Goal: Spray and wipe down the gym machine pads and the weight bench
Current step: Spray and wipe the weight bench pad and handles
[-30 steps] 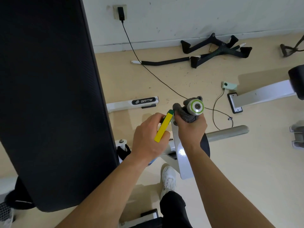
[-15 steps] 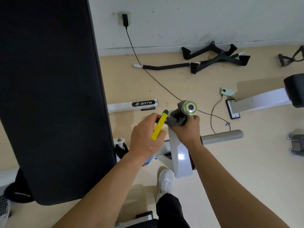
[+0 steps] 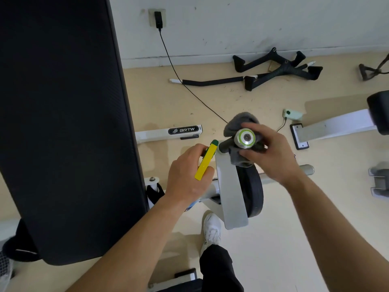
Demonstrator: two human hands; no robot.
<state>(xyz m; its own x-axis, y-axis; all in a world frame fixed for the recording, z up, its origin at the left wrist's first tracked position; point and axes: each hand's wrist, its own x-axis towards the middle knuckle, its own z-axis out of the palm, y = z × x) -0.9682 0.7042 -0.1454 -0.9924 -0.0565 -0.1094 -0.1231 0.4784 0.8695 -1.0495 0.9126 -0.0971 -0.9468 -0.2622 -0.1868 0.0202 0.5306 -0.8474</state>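
A large black bench pad [image 3: 63, 123] fills the left side, tilted upright. My left hand [image 3: 187, 178] is shut on a spray bottle with a yellow and green head [image 3: 205, 163], just left of a white machine arm [image 3: 231, 186]. My right hand [image 3: 269, 152] presses a grey cloth [image 3: 237, 123] around the arm's black handle, whose silver cap with a green ring [image 3: 244, 138] faces up. A black weight plate [image 3: 253, 190] hangs on the arm under my right wrist.
A black cable [image 3: 189, 89] runs from a wall plug [image 3: 157, 17] across the floor. Black cable-machine handles [image 3: 277, 68] lie by the wall. A white frame leg marked BRTW [image 3: 168, 133] lies behind my left hand. Another white frame [image 3: 332, 127] and pad [image 3: 379, 110] stand right. My shoe [image 3: 211, 228] is below.
My right hand has turned around the handle, so the cloth now bunches behind the silver cap and my fingers spread over it. The left hand with the bottle has stayed put.
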